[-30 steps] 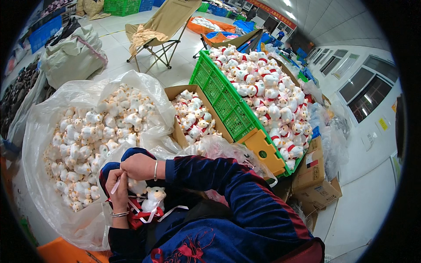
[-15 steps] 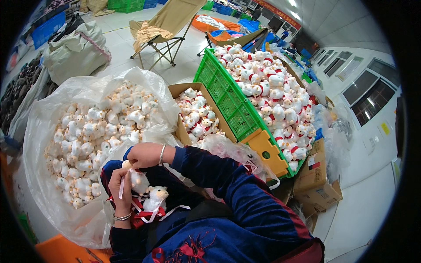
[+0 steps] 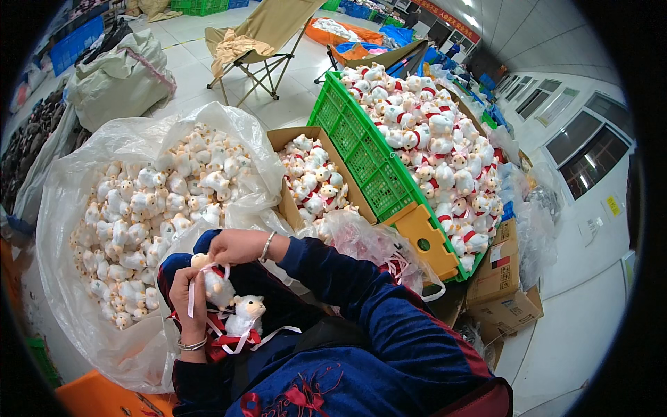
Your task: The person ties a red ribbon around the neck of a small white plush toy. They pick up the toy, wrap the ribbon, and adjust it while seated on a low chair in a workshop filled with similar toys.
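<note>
Near the lap's (image 3: 267, 286) knee edge, the left hand (image 3: 186, 290) gripped a pale ribbon (image 3: 192, 300) and white plush animal (image 3: 219, 288); the right hand (image 3: 240, 247) seemed to pinch ribbon too. Uneven pulling could have loosened it.

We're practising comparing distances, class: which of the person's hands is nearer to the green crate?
The right. In the picture, the right hand is left of the green crate; the left hand is farther left and lower.
</note>
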A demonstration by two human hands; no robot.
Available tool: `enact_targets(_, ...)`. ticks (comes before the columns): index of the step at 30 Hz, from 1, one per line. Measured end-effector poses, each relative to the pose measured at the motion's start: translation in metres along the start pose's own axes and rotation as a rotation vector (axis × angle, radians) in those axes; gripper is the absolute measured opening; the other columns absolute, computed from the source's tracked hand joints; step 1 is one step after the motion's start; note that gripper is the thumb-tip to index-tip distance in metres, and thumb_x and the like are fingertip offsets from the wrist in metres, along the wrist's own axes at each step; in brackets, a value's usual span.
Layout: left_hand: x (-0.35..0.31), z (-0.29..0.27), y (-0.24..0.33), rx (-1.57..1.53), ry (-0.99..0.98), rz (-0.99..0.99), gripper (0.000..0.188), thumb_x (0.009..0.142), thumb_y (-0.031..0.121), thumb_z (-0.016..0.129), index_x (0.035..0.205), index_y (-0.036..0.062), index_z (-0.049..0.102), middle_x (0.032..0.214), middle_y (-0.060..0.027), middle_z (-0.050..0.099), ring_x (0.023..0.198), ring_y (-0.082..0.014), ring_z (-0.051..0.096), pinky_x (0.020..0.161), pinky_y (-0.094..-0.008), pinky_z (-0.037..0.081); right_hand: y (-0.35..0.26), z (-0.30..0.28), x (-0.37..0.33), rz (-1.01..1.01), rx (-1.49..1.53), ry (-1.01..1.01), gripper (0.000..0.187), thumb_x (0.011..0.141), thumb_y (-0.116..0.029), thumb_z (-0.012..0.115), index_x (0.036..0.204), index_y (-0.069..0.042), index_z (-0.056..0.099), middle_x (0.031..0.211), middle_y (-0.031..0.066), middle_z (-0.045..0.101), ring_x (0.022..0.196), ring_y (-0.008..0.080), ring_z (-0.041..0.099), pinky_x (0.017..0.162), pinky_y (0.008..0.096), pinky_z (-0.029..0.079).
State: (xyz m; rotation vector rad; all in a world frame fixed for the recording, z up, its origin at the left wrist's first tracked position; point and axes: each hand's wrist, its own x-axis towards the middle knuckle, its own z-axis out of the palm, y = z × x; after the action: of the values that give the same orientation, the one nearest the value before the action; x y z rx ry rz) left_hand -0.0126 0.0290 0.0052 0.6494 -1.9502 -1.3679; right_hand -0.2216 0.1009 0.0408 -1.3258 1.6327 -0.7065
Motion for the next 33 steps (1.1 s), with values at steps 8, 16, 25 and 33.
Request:
enact_targets(8, 0.001, 0.003, -0.002, -0.003, -0.01, 0.0, 0.006, 0.092, 0.004, 0.063, 0.089, -0.0002, 0.059, 0.084, -0.0057, 0.061, 0.077, -0.013, 0.057, 0.073, -0.0262, 0.047, 0.006, 0.005, -0.005, -0.131, 0.308, 0.065, 0.024, 0.096, -0.025, 0.057, 0.092, -0.003, 0.068, 0.075, -0.0004, 0.061, 0.063, 0.0099, 0.052, 0.06, 0.0269, 0.045)
enact_targets(16, 0.0, -0.004, -0.001, -0.01, -0.026, 0.001, 0.005, 0.092, 0.003, 0.064, 0.09, -0.0008, 0.062, 0.083, -0.0051, 0.06, 0.075, -0.0126, 0.056, 0.07, -0.0261, 0.046, -0.006, 0.039, 0.005, -0.175, 0.502, 0.191, 0.039, 0.104, -0.03, 0.049, 0.079, -0.002, 0.059, 0.071, -0.0003, 0.059, 0.062, 0.0088, 0.052, 0.057, 0.0259, 0.043)
enact_targets(25, -0.003, -0.014, -0.009, 0.004, -0.047, -0.118, 0.01, 0.092, 0.008, 0.065, 0.091, -0.0021, 0.066, 0.079, -0.0041, 0.064, 0.07, -0.0101, 0.056, 0.065, -0.0263, 0.046, -0.009, 0.047, -0.005, -0.275, -0.084, 0.298, 0.019, 0.088, -0.018, 0.063, 0.091, -0.001, 0.056, 0.077, 0.0203, 0.063, 0.07, 0.0412, 0.061, 0.06, 0.0424, 0.046)
enact_targets(33, 0.0, -0.004, -0.005, -0.338, -0.02, -0.264, 0.011, 0.095, 0.007, 0.064, 0.1, -0.0004, 0.071, 0.081, 0.0034, 0.061, 0.074, -0.0045, 0.054, 0.065, -0.0202, 0.042, -0.005, 0.054, 0.002, -0.299, -0.257, 0.349, 0.013, 0.084, -0.014, 0.064, 0.09, -0.003, 0.06, 0.084, 0.0168, 0.065, 0.078, 0.0379, 0.064, 0.068, 0.0432, 0.05)
